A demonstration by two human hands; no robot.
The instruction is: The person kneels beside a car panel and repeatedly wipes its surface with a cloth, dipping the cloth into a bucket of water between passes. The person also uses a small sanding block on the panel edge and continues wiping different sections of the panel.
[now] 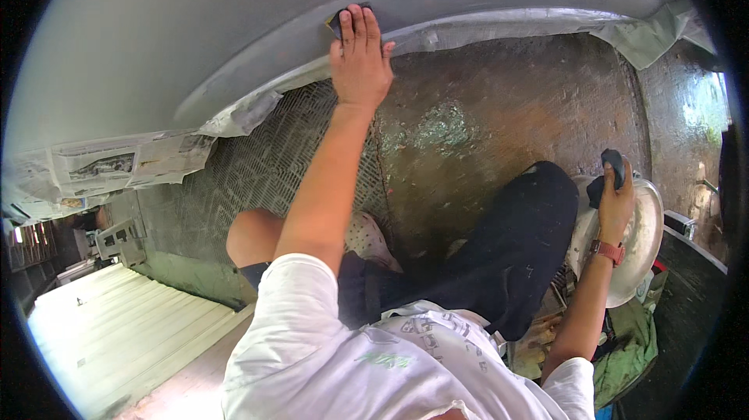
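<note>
The left hand (361, 65) lies flat, fingers hiding most of a small dark sheet (336, 24) against a curved grey panel (195, 38) edged with crinkly pale paper (242, 114). The right hand (615, 205) grips a soft black lump (613, 160) above a round whitish basin (649, 221).

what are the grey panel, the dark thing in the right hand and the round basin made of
Grey panel: perhaps painted sheet metal; smooth, curved, matte surface, though plastic could look alike.
Dark thing in the right hand: maybe cloth or foam, from its dull, rounded look.
Round basin: metal or plastic, unclear; pale, smeared, dull finish.
</note>
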